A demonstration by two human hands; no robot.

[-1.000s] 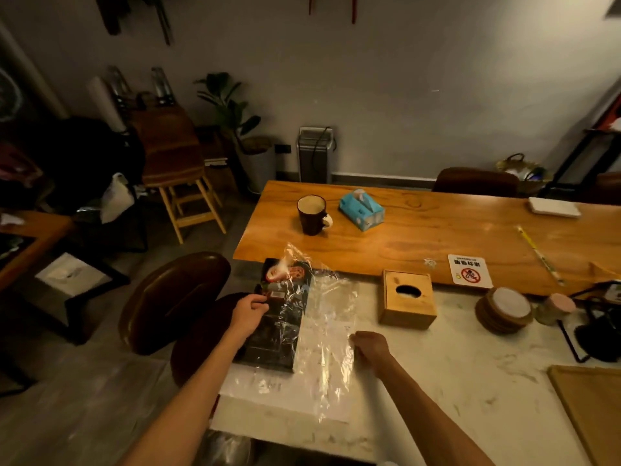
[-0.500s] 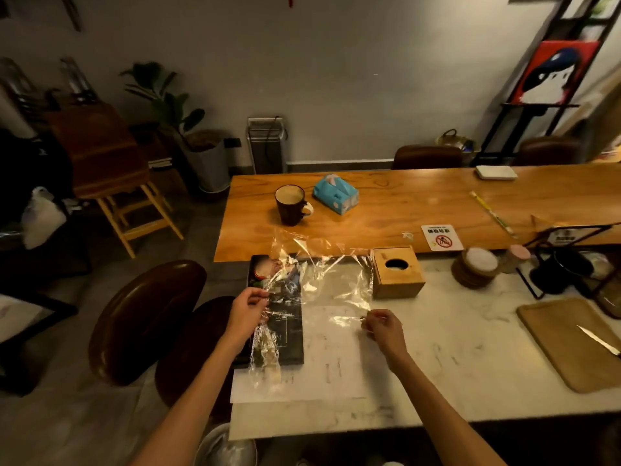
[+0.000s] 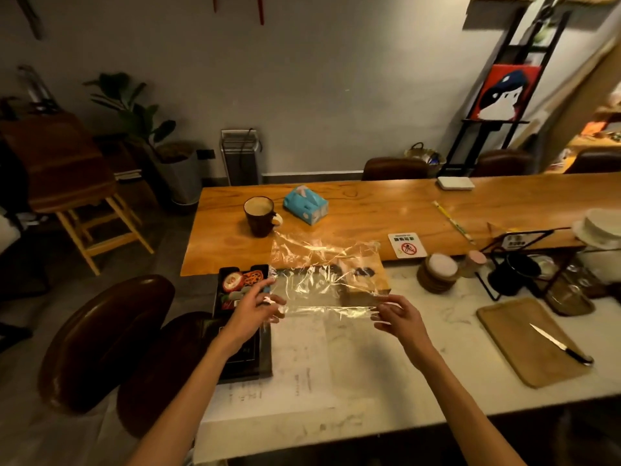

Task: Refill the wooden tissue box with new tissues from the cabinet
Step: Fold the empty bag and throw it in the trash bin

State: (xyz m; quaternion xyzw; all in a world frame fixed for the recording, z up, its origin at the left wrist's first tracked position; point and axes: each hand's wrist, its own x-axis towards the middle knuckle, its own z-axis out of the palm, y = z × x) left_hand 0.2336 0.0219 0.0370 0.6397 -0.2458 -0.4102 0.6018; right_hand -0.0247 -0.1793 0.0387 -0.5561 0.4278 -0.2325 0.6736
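— What are we holding in the middle of the frame?

— We are holding a sheet of clear plastic wrap [image 3: 327,274] up over the white counter [image 3: 396,371]. Our left hand [image 3: 250,309] is pinching its lower left corner with the other fingers fanned out, and our right hand [image 3: 398,314] is pinching the lower right corner between thumb and fingertips.

— And the wooden tissue box?

— The wooden tissue box [image 3: 364,280] is sitting just behind the wrap, at centre frame, near the counter's far edge (we are seeing it blurred through the film, its dark slot doubled by the creases).

— What is lying around us?

— A dark printed tray [image 3: 240,331] is lying under our left wrist, beside a white paper sheet [image 3: 302,364]. On the long wooden table [image 3: 369,213] above centre, a dark mug [image 3: 260,215] and a blue tissue pack [image 3: 305,205] are standing close together. At lower right a knife [image 3: 561,344] is resting on a cutting board [image 3: 527,341].
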